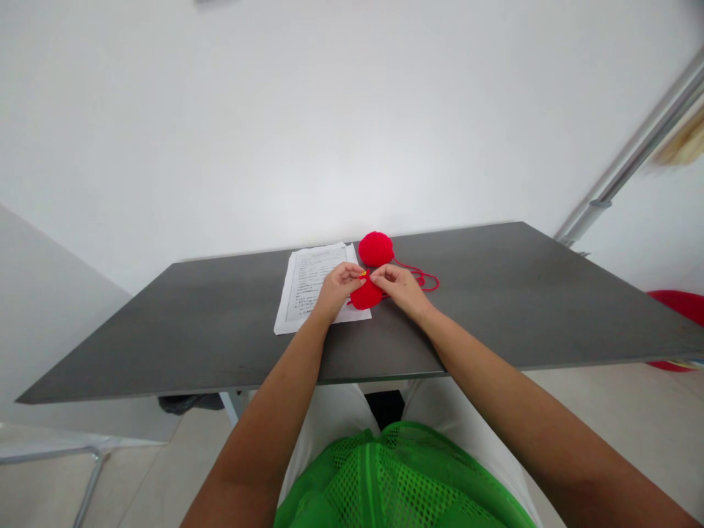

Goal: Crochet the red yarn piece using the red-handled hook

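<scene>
A small rounded red crocheted piece (365, 295) is between my two hands, over the right edge of a printed sheet. My left hand (339, 284) is closed in a pinch on its upper left edge. A tiny yellow thing (363, 275) shows at the left fingertips; its kind is too small to make out. My right hand (400, 284) pinches at the upper right edge of the piece, and whatever else its fingers hold is hidden. Just beyond the hands sits a ball of red yarn (375, 249). Loose red yarn (434, 284) loops on the table right of my right hand.
The printed sheet (290, 312) lies on the dark grey table (528, 301), partly under my left hand. A white wall (330, 132) stands behind the table. At the right is a metal pole (632, 161), with a red object (679, 304) beyond the table's edge.
</scene>
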Demonstrator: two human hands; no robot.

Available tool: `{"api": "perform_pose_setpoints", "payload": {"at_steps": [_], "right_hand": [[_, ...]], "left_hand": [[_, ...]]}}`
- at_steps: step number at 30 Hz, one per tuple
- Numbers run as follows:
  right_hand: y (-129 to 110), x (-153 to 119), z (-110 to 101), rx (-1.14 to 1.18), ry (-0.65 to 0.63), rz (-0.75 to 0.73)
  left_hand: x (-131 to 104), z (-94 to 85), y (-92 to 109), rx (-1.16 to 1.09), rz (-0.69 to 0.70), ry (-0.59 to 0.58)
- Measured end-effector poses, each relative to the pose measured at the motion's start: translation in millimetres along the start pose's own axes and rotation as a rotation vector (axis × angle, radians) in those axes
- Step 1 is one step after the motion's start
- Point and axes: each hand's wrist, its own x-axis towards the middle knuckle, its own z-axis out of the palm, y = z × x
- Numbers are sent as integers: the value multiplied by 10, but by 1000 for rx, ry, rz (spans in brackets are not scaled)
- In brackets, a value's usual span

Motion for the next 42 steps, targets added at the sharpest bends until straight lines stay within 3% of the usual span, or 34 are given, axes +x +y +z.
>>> {"api": "perform_pose_setpoints", "payload": {"at_steps": [10, 21, 29, 42], "right_hand": [[-39, -27, 18, -239, 75, -96], [-72, -50, 45, -304, 109, -164], [-63, -59, 43, -217, 91, -199], [-95, -61, 34, -34, 23, -211]], "left_hand": [[-27, 37, 57, 39, 10, -92], [9, 27, 5, -47, -2, -1], [-17, 51, 48, -209, -90, 16], [-49, 63, 109, -276, -24, -5]]}}
